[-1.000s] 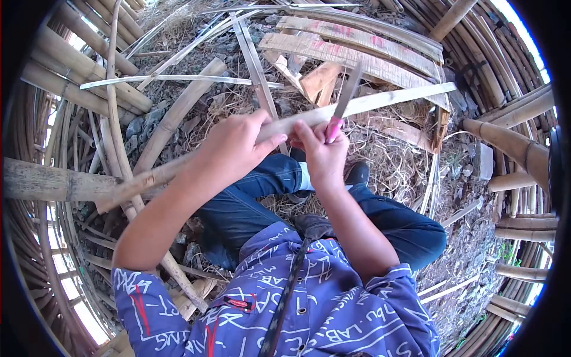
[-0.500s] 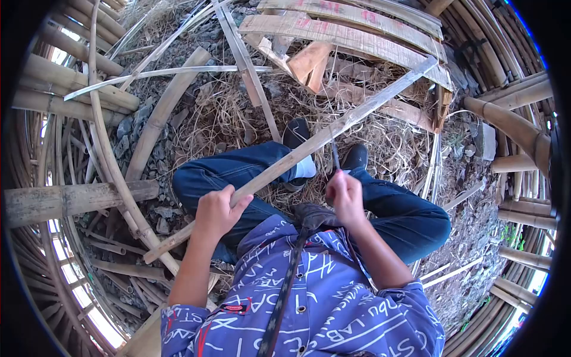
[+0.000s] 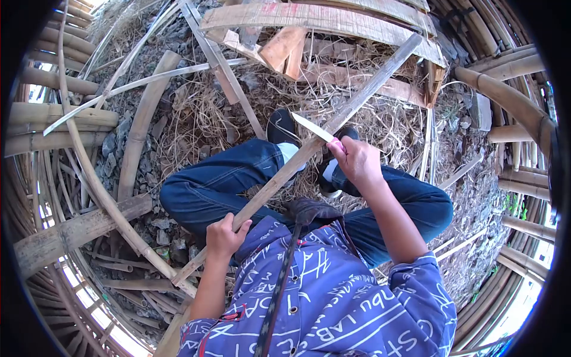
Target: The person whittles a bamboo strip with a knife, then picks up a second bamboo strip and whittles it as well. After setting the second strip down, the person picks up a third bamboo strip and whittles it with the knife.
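Note:
A long bamboo strip [image 3: 279, 177] runs slantwise across my lap, its far end near the wooden bench. My left hand [image 3: 223, 234] is wrapped round its lower part. In my right hand [image 3: 359, 162] is a knife [image 3: 311, 126] with a pink handle. The bright blade points up and left and crosses over the strip at about its middle. Whether the edge touches the strip I cannot tell.
A low wooden bench [image 3: 333, 25] stands in front of my feet. Curly shavings [image 3: 208, 116] cover the ground. A curved bamboo pole [image 3: 89, 166] and a thick bamboo piece [image 3: 146, 125] lie at left. Bamboo poles [image 3: 517, 104] line the right side.
My right hand has moved up and right, and the knife blade has swung to point up and left across the strip. My left hand, still on the strip, sits slightly lower.

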A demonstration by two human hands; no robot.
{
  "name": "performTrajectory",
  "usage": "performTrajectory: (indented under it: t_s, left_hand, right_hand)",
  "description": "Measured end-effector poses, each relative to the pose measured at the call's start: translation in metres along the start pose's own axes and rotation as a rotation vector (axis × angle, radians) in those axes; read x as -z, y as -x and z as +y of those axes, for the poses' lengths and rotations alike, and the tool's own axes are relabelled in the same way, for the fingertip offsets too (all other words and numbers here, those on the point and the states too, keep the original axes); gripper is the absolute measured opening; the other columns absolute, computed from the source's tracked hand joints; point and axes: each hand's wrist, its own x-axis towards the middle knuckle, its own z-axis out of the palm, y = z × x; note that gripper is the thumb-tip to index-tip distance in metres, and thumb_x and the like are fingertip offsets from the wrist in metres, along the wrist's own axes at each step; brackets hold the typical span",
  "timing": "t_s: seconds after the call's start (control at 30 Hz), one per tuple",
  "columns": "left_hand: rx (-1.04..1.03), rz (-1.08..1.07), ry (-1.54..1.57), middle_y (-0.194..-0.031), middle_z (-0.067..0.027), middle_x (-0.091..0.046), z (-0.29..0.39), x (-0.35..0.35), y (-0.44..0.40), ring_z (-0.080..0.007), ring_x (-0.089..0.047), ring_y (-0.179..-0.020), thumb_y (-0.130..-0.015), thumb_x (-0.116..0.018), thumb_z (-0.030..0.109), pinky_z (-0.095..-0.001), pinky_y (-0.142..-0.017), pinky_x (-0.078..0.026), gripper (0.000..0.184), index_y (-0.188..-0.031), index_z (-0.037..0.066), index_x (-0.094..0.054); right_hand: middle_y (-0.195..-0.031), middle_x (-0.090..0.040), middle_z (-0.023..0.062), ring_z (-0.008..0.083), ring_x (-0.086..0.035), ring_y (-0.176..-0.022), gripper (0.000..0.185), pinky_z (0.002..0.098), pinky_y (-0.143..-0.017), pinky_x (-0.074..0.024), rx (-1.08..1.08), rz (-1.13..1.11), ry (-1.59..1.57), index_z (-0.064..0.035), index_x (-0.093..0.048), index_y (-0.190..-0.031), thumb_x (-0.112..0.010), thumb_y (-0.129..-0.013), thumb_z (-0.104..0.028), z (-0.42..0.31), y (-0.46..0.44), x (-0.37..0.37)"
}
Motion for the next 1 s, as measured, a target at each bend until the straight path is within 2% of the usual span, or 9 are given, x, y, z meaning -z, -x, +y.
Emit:
performTrajectory:
  t_s: [0.17,0.27,0.3,1.0]
  left_hand:
    - [-0.014,-0.021,0.008,-0.054,-0.0165,-0.054,-0.006,-0.006,0.000,-0.0378,-0.058,-0.052,-0.082,-0.067,0.044,-0.0435,-0.046,-0.046,0.049,-0.062,0.005,-0.046]
    - [-0.013,-0.025,0.019,-0.054,-0.0165,-0.054,-0.007,-0.008,-0.002,-0.0383,-0.058,-0.052,-0.082,-0.068,0.043,-0.0436,-0.045,-0.045,0.049,-0.062,0.005,-0.046]
    - [-0.016,-0.021,0.020,-0.054,-0.0166,-0.054,-0.006,-0.008,-0.002,-0.0386,-0.057,-0.052,-0.082,-0.068,0.043,-0.0437,-0.045,-0.045,0.048,-0.063,0.004,-0.046]
    - [-0.004,-0.035,0.037,-0.054,-0.0171,-0.054,-0.005,-0.008,-0.003,-0.0390,-0.057,-0.051,-0.082,-0.068,0.042,-0.0432,-0.044,-0.044,0.048,-0.062,0.005,-0.046]
  right_hand:
    - [-0.052,-0.054,0.0075,0.0274,-0.058,-0.046,0.045,0.0380,-0.042,-0.0452,0.166,0.097,0.113,-0.0112,-0.051,-0.063,-0.064,-0.083,-0.049,0.014,-0.005,-0.005]
    - [-0.055,-0.052,0.0085,0.0294,-0.057,-0.049,0.042,0.0389,-0.044,-0.0440,0.190,0.095,0.082,-0.0091,-0.048,-0.065,-0.067,-0.082,-0.043,0.020,-0.007,-0.006]
    - [-0.050,-0.051,0.0045,0.0248,-0.057,-0.044,0.047,0.0356,-0.040,-0.0446,0.221,0.154,0.135,-0.0122,-0.048,-0.063,-0.064,-0.080,-0.053,0.024,-0.009,-0.011]
    - [-0.055,-0.050,0.0039,0.0226,-0.056,-0.046,0.049,0.0345,-0.042,-0.0443,0.286,0.196,0.209,-0.0116,-0.046,-0.065,-0.064,-0.077,-0.055,0.052,-0.014,-0.007]
